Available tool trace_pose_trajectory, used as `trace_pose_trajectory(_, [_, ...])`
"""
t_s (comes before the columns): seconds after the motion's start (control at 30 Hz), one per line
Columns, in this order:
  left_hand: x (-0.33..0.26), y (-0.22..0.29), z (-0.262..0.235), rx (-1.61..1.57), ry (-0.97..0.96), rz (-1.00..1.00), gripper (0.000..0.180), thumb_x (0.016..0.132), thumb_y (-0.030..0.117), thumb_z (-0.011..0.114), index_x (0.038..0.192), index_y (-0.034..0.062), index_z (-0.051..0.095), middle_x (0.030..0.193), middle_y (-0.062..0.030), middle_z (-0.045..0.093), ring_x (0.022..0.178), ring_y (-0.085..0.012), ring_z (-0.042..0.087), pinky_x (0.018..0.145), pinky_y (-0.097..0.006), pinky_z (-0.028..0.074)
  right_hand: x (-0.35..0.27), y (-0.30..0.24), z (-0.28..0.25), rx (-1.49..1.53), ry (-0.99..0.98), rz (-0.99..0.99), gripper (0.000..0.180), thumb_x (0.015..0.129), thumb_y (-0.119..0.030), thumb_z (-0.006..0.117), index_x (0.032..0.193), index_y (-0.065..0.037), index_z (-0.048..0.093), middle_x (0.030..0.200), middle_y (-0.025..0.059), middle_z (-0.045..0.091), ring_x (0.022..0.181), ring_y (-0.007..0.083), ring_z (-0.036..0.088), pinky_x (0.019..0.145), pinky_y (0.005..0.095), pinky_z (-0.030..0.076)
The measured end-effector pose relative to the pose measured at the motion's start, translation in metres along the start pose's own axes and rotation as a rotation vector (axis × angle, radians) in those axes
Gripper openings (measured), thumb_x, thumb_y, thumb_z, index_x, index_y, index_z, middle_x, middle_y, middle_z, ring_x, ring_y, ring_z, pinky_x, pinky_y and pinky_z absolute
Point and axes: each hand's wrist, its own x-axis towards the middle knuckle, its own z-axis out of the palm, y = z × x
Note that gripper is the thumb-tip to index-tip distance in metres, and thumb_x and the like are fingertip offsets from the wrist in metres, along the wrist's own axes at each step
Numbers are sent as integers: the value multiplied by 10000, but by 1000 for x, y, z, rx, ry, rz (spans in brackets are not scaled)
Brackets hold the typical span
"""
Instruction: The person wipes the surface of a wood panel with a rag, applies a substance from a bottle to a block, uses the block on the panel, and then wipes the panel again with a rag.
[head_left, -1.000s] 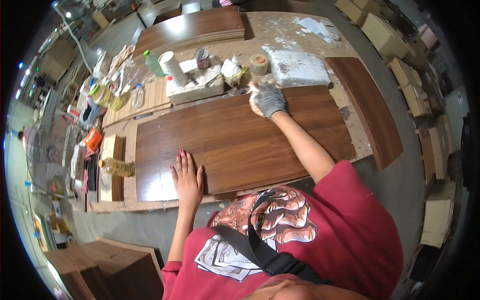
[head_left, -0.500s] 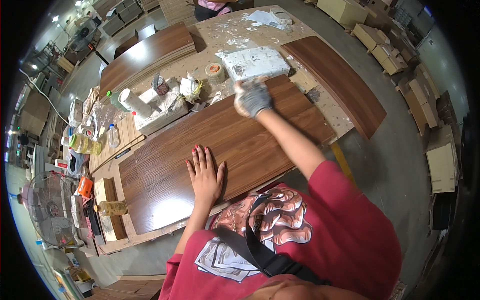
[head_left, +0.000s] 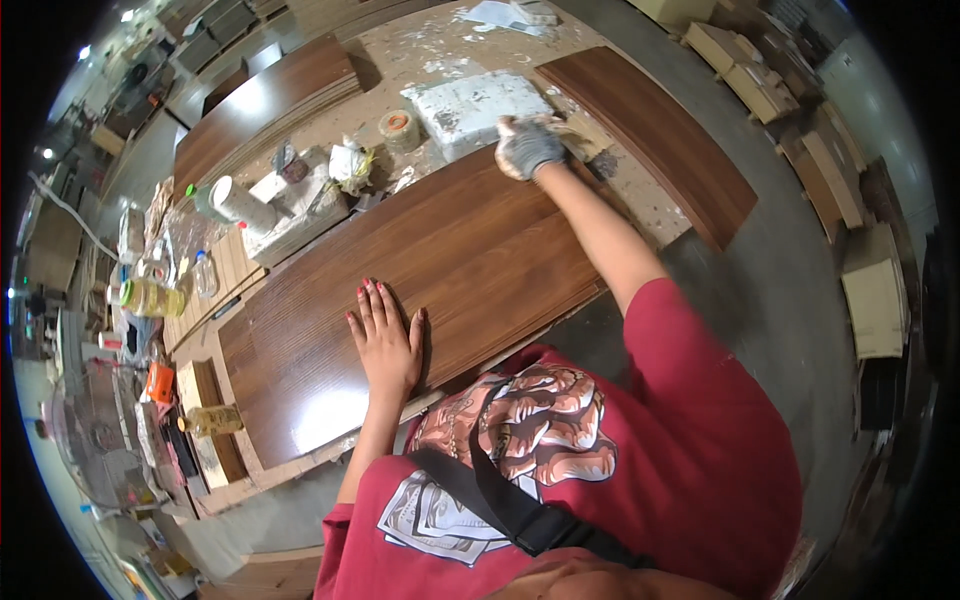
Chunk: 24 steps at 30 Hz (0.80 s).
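A dark brown wood-grain panel point(head_left: 450, 250) lies across the worktable in front of me. My left hand point(head_left: 388, 345) rests flat on it near the front edge, bare, with fingers spread. At the panel's far right corner is my right hand point(head_left: 530, 152), in a grey work glove, its fingers curled. Whether something is inside that closed hand is hidden. Just beyond the glove sits a white, paint-stained block-shaped bundle point(head_left: 475, 110).
More brown panels are stacked at the far left point(head_left: 260, 105) and along the right point(head_left: 655, 135). A tape roll point(head_left: 399, 130), a white cup point(head_left: 243, 205) and bottles stand behind the panel. A yellowish bottle point(head_left: 213, 420) and a fan point(head_left: 95, 430) are at left; cartons point(head_left: 872, 290) line the right.
My gloved right hand has slid away from me, toward the panel's far right corner. My left hand stays flat on the panel. The whole view has shifted slightly.
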Motion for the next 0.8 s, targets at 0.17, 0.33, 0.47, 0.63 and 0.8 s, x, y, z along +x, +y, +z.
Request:
trace_pose_trajectory(0.17, [-3,3,1,-163,-8,124,779,1035,543,428,1602,34,265,1672,-204,224,1571,-345,140,1256,-547,48,9,144,63,1877,-376,711,610,949,-687,503,567,-254,307,466,-60,281,358,145,237,345,305,192])
trace_pose_trajectory(0.33, [-50,5,-21,-231,104,110,811,1033,559,401,1555,-51,296,1637,-259,267,1551,-388,192,1260,-543,94,13,177,49,861,-99,526,451,1018,-507,487,830,-146,682,555,25,501,429,173,464,428,351,420])
trace_pose_trajectory(0.47, [-87,8,-45,-285,189,77,725,1037,511,420,1505,-42,404,1583,-233,386,1521,-349,287,1261,-525,152,-27,119,38,1189,-109,540,420,1021,-481,501,838,-146,676,560,17,502,428,163,458,423,336,407])
trace_pose_trajectory(0.63, [-127,72,-31,-429,266,113,632,1053,458,429,1432,-43,501,1554,-211,440,1500,-310,342,1257,-502,200,-52,103,2,1371,-195,425,381,1024,-448,519,850,-145,669,567,6,504,427,150,451,417,319,392])
trace_pose_trajectory(0.8, [-133,57,9,-324,294,35,552,1028,424,499,1378,3,570,1505,-158,515,1434,-276,448,1217,-488,305,-68,106,22,1499,-266,346,342,1026,-416,536,861,-145,662,574,-5,506,426,138,444,411,301,377])
